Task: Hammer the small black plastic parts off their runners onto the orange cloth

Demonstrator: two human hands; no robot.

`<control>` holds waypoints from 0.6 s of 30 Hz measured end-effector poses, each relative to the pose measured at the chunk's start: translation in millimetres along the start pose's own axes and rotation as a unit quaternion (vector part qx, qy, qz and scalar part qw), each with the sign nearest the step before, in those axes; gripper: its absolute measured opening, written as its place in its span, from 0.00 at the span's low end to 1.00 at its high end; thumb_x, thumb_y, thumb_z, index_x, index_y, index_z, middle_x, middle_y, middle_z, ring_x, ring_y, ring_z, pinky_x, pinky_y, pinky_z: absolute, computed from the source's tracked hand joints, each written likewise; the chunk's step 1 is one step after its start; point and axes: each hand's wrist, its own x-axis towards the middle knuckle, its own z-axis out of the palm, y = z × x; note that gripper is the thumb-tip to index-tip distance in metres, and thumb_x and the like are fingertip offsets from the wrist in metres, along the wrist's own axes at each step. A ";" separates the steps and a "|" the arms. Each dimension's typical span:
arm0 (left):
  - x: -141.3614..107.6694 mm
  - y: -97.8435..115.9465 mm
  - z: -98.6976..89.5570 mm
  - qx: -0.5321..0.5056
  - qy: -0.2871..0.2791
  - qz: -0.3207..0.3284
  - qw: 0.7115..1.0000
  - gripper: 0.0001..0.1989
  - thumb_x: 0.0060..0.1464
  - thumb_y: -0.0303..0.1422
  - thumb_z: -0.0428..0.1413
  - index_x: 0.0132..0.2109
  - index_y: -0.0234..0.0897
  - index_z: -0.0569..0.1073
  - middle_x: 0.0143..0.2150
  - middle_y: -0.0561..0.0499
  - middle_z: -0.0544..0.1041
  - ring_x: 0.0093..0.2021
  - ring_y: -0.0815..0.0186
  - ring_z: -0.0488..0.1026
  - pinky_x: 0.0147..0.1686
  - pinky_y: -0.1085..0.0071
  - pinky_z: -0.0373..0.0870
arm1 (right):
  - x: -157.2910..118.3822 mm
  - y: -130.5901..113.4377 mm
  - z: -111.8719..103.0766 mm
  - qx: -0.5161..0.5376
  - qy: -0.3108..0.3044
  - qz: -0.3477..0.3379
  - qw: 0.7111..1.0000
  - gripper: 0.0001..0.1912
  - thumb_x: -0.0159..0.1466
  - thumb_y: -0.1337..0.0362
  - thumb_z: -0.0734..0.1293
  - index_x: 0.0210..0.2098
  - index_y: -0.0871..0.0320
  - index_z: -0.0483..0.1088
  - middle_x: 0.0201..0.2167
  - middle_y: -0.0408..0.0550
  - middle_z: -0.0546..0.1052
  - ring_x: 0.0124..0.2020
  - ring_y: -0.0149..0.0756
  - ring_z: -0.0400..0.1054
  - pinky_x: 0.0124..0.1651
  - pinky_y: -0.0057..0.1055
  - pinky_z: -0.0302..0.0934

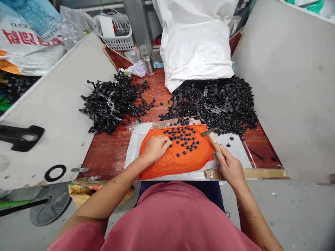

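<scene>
An orange cloth [162, 165] lies on a white sheet, with several small black round caps [184, 152] spread over its upper part. My left hand [157, 148] rests on the cloth's left side, thumb and fingertips pinched together on one of these black caps [171, 138]. My right hand [230, 165] is closed around the wooden handle of a small hammer [215, 143]. The hammer's dark head, with a green edge, hovers over the upper right corner of the cloth, beside the caps.
Heaps of black plastic parts lie at the left [110, 104] and right [222, 104]. Behind stand a large white sack [196, 42], a steel flask [149, 65] and a white basket [119, 42]. Grey panels [288, 76] flank the red-brown tabletop [107, 150]. A taped strip [267, 173] edges the front.
</scene>
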 end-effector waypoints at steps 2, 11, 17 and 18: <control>0.9 0.5 -1.9 0.022 0.003 -0.007 1.000 0.13 0.66 0.37 0.54 0.34 0.39 0.78 0.37 0.48 0.82 0.38 0.61 0.77 0.40 0.67 0.67 | -0.1 0.2 0.2 0.009 -0.015 0.013 1.000 0.30 0.72 0.46 0.56 0.68 0.48 0.68 0.33 0.45 0.82 0.30 0.40 0.75 0.35 0.32 0.65; 13.4 -14.3 -12.1 0.024 0.039 0.051 0.998 0.12 0.66 0.33 0.52 0.50 0.44 0.80 0.50 0.51 0.84 0.50 0.59 0.80 0.49 0.66 0.71 | 1.3 -1.0 -2.1 0.014 -0.039 0.018 0.999 0.31 0.72 0.45 0.55 0.68 0.48 0.68 0.33 0.45 0.82 0.29 0.41 0.74 0.35 0.33 0.64; 17.8 -13.9 -14.9 0.037 -0.008 0.028 0.999 0.13 0.64 0.34 0.50 0.41 0.41 0.80 0.39 0.51 0.85 0.40 0.60 0.80 0.38 0.68 0.68 | 0.7 -4.1 -3.3 0.006 -0.036 0.017 0.999 0.31 0.71 0.46 0.55 0.68 0.48 0.68 0.32 0.45 0.82 0.30 0.42 0.74 0.35 0.33 0.63; 17.2 -13.4 -16.1 0.037 -0.014 0.011 0.999 0.13 0.63 0.34 0.50 0.40 0.41 0.80 0.37 0.51 0.84 0.37 0.61 0.79 0.35 0.69 0.66 | 0.5 -4.3 -3.5 0.004 -0.036 0.017 0.999 0.31 0.71 0.46 0.56 0.68 0.48 0.68 0.32 0.45 0.82 0.30 0.42 0.74 0.36 0.33 0.63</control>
